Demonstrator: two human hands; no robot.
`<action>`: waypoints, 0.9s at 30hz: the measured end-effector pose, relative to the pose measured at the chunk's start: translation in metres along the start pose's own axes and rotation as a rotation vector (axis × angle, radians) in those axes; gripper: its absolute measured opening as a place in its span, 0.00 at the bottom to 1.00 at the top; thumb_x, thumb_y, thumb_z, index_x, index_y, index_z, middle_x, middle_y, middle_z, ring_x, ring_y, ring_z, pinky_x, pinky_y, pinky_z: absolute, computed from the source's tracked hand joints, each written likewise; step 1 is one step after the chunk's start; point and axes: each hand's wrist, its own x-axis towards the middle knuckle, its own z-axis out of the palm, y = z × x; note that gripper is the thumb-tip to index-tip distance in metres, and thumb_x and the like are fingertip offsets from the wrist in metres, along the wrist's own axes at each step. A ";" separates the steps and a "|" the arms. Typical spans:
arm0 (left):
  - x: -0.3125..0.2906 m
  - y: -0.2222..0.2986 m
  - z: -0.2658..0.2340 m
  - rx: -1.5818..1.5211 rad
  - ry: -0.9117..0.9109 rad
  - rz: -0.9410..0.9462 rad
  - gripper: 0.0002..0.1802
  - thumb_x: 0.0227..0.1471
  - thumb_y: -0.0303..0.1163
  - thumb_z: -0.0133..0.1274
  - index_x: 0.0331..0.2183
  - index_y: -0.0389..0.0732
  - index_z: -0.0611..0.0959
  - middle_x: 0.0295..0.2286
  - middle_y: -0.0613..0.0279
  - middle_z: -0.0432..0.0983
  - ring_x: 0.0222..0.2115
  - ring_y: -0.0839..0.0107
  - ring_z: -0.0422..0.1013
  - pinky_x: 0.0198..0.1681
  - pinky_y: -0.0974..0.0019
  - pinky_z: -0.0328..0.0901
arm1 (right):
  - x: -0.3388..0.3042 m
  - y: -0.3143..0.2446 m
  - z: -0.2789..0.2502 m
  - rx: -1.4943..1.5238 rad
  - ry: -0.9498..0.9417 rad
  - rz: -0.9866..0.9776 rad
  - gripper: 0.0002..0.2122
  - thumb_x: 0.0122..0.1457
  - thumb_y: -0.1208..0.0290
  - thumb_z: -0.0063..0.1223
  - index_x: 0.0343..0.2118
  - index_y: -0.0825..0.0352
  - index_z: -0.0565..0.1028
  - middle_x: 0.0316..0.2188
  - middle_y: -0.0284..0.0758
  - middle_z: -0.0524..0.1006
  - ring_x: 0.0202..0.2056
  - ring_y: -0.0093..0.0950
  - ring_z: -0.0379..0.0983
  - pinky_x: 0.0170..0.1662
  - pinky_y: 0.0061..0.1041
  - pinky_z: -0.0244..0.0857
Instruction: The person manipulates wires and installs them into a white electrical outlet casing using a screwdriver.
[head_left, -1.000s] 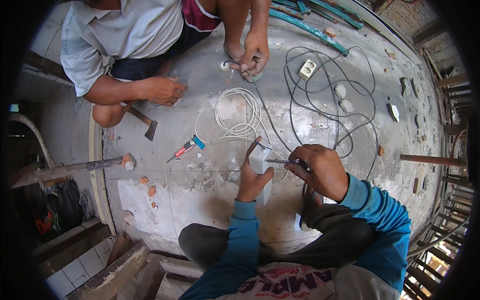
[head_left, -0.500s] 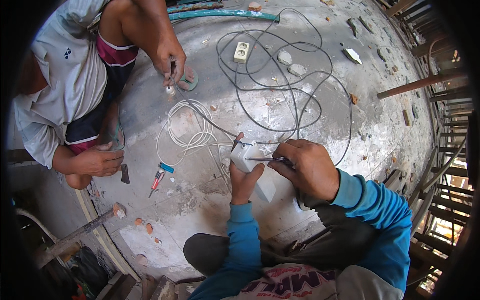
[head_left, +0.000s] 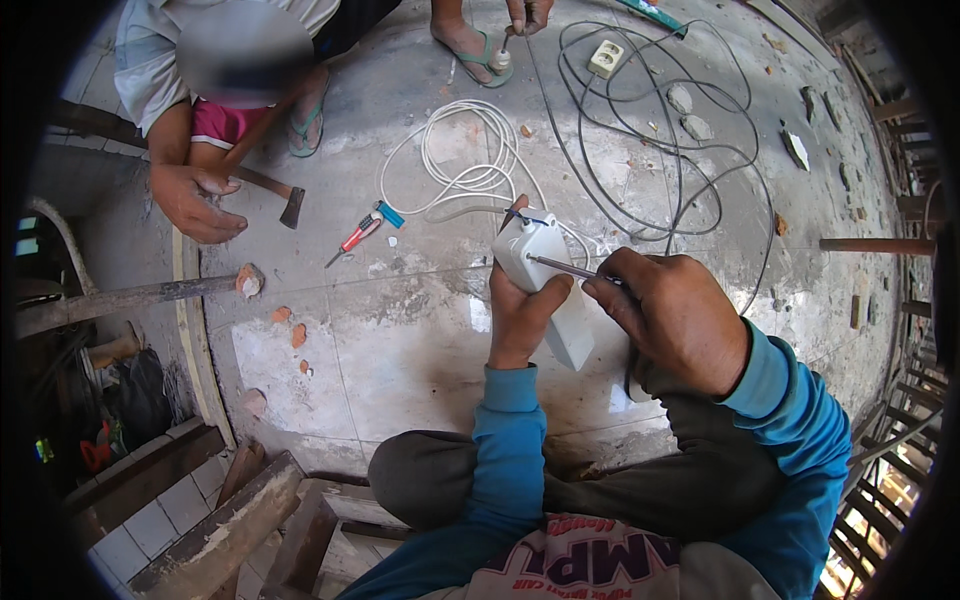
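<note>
White box (head_left: pixel 573 330) is off the floor (head_left: pixel 400 350), in my left hand (head_left: pixel 522 305): thumb on near side, fingers wrapped behind. Reads as light, stiff plastic, smooth enough to slip under a sideways push; shell could crack if squeezed or over-torqued. I'd hold it by the long sides, low, clear of the thin blue wire (head_left: pixel 525 215) at its far end.

Right hand (head_left: pixel 675 315): fingers pinched on a slim screwdriver (head_left: pixel 565 267), shaft tip meeting the box near that far end. Can't tell if it's seated.

Beyond the box: white cable coil (head_left: pixel 432 150). Left of it: red-handled tool (head_left: pixel 362 232), then hatchet (head_left: pixel 291 207). Beyond it, to the right: cream socket block (head_left: pixel 606 59) among dark cable loops. Farther beyond, a co-worker's hand (head_left: pixel 530 14).
</note>
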 end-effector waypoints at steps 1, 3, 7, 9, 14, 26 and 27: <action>-0.004 0.008 -0.001 0.009 -0.005 0.010 0.49 0.42 0.17 0.54 0.65 0.41 0.55 0.38 0.65 0.72 0.37 0.76 0.70 0.42 0.71 0.68 | -0.002 -0.009 -0.004 -0.028 0.018 -0.028 0.11 0.60 0.65 0.55 0.30 0.69 0.75 0.19 0.46 0.76 0.23 0.47 0.75 0.27 0.41 0.69; -0.013 0.025 0.002 0.015 -0.003 0.023 0.48 0.42 0.18 0.54 0.65 0.41 0.56 0.39 0.65 0.71 0.38 0.76 0.70 0.43 0.71 0.68 | -0.008 -0.026 -0.014 -0.086 0.070 -0.098 0.09 0.57 0.67 0.56 0.29 0.69 0.75 0.20 0.45 0.76 0.24 0.44 0.76 0.28 0.39 0.69; -0.037 0.049 0.018 -0.001 0.009 0.024 0.49 0.42 0.18 0.53 0.65 0.41 0.55 0.38 0.65 0.71 0.38 0.76 0.70 0.43 0.71 0.67 | -0.027 -0.050 -0.031 -0.213 0.223 -0.249 0.05 0.50 0.71 0.57 0.29 0.66 0.76 0.22 0.39 0.76 0.28 0.38 0.76 0.28 0.34 0.70; -0.045 0.056 0.026 -0.011 -0.011 -0.004 0.49 0.41 0.18 0.53 0.66 0.42 0.55 0.39 0.65 0.71 0.39 0.75 0.70 0.44 0.71 0.67 | -0.039 -0.056 -0.037 -0.288 0.282 -0.301 0.06 0.47 0.72 0.57 0.29 0.64 0.76 0.23 0.37 0.75 0.29 0.36 0.76 0.29 0.33 0.71; -0.055 0.066 0.052 -0.094 -0.114 -0.156 0.49 0.41 0.19 0.52 0.65 0.41 0.55 0.41 0.63 0.72 0.40 0.72 0.71 0.45 0.70 0.68 | -0.060 -0.063 -0.055 -0.451 0.256 -0.275 0.08 0.46 0.74 0.56 0.31 0.67 0.75 0.24 0.37 0.75 0.30 0.33 0.77 0.29 0.29 0.72; -0.088 0.070 0.058 -0.158 -0.219 -0.494 0.30 0.40 0.22 0.49 0.50 0.36 0.70 0.37 0.60 0.74 0.36 0.67 0.75 0.39 0.65 0.72 | -0.083 -0.058 -0.069 -0.341 0.358 -0.383 0.05 0.51 0.71 0.58 0.28 0.67 0.77 0.24 0.37 0.77 0.30 0.35 0.77 0.31 0.31 0.72; -0.089 0.068 0.052 -0.167 -0.285 -0.476 0.30 0.44 0.25 0.51 0.52 0.36 0.68 0.40 0.57 0.73 0.39 0.65 0.75 0.42 0.64 0.72 | -0.086 -0.061 -0.067 -0.334 0.366 -0.370 0.05 0.50 0.72 0.58 0.28 0.67 0.77 0.24 0.37 0.77 0.30 0.35 0.77 0.31 0.31 0.72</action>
